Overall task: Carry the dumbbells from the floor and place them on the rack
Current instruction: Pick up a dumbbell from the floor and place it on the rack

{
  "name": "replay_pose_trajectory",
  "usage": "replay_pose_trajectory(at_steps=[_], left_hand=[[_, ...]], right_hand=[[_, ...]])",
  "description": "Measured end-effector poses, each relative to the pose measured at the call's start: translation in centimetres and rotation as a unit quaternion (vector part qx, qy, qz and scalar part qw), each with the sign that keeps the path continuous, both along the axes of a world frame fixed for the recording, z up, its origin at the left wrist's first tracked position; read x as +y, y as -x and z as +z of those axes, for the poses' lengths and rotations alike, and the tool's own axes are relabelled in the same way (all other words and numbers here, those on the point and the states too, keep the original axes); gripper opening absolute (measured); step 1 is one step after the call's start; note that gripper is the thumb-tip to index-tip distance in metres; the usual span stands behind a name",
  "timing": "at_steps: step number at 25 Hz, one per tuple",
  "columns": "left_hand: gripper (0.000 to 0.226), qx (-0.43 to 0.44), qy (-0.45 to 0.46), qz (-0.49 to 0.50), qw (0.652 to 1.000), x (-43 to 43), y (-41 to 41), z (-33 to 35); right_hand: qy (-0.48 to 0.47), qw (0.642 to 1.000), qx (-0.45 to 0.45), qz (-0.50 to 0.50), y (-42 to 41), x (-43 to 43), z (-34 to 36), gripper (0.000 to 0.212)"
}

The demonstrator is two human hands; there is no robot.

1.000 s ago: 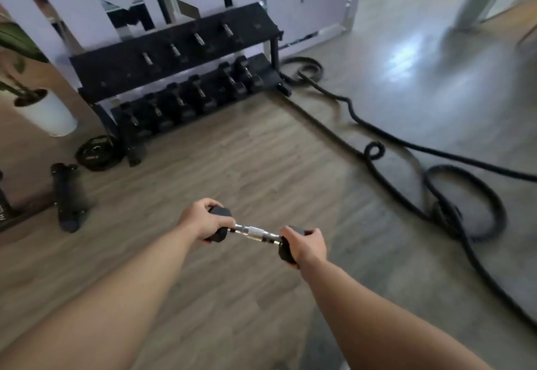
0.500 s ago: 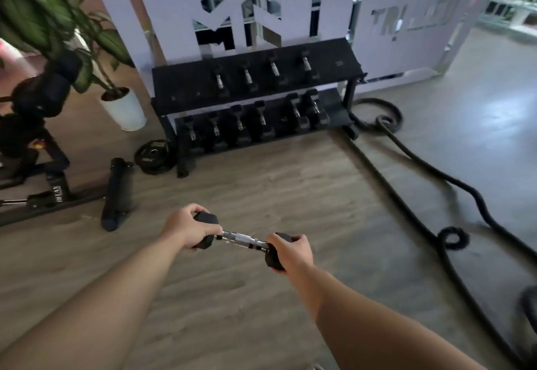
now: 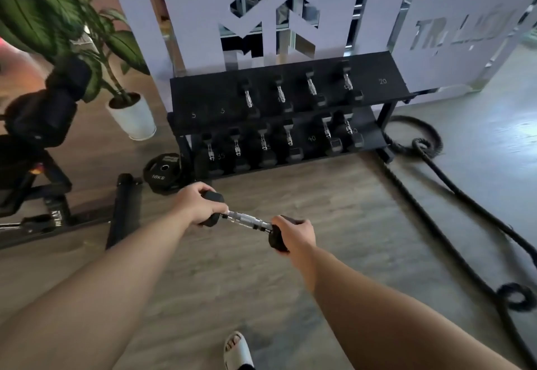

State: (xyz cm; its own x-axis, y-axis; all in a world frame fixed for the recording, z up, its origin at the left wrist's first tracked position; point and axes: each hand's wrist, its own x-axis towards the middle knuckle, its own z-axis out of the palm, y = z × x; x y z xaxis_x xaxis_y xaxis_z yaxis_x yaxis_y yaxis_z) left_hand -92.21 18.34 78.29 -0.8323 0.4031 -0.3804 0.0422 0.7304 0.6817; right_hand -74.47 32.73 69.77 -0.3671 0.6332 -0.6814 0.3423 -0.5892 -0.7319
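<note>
So you've got one dumbbell (image 3: 248, 220) up off the floor (image 3: 334, 204), held out in front of you at about arm's length. Your left hand (image 3: 196, 205) is wrapped over one black end and your right hand (image 3: 295, 234) over the other, fingers curled shut around the heads, with the chrome handle bare between them. It hangs tilted, left end a bit higher and farther from you.

The rack (image 3: 279, 91) is straight ahead against the white panel, near but not yet within reach as far as I can judge. The top shelf already holds four dumbbells toward the right, and the left part, where the "5" marks are, looks bare, plus a free spot by the "20". The bottom shelf looks mostly full, though it's dark down there and I can't count for sure.

Progress-wise: pickup is done for this one, and you're mid-carry. Left is closing the gap and setting it into an open slot, probably top left. I don't see other loose dumbbells on the floor from here, so can't tell how many remain. Mind the thick rope (image 3: 453, 192) off to your right.
</note>
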Motion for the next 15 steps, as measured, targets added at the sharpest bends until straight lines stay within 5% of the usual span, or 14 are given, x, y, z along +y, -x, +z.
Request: replay_pose_trajectory(at_steps=[8,15], left_hand=[[0.052,0.027,0.049,-0.058,0.997,8.2,20.0,0.9],[0.074,0.075,0.012,0.029,0.997,15.7,33.9,-0.6]], right_hand=[[0.052,0.997,0.022,-0.058,18.0,4.7,0.4,0.056],[0.039,0.999,0.003,-0.015,35.3,15.4,-1.1,0.071]])
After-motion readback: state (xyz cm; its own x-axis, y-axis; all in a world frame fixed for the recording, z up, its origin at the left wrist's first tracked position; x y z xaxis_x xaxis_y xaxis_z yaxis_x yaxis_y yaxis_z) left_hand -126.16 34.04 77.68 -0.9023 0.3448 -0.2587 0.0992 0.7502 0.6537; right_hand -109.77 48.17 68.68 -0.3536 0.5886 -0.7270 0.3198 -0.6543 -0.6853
